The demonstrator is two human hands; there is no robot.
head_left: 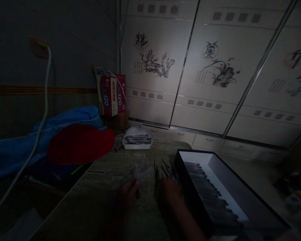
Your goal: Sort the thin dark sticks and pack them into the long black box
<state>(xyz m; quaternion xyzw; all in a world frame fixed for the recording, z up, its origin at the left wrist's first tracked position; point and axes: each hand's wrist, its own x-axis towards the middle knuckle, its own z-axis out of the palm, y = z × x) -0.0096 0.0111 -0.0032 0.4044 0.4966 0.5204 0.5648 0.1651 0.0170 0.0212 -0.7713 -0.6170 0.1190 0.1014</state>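
Note:
The light is dim and both hands are blurred. My left hand (127, 192) is closed in a pinch above the table, around a slim pen-like piece (137, 172), pale at the top and dark lower down. Just behind it lies a loose heap of clear, thin pieces (146, 166). To the right, my right hand (169, 189) is at a bunch of thin dark sticks (167, 170); its fingers are hidden and smeared. Beside that hand stands a dark-rimmed open box (230, 175) with a row of clear, slender bundles (205, 187) along its left side.
A white tray (137, 146) filled with thin pieces stands at the back of the table (90, 207). Blue cloth (72, 115) and a red round item (80, 144) lie at left, near a hanging white cable (46, 100). Red cartons (111, 95) stand before sliding cabinet doors (150, 80).

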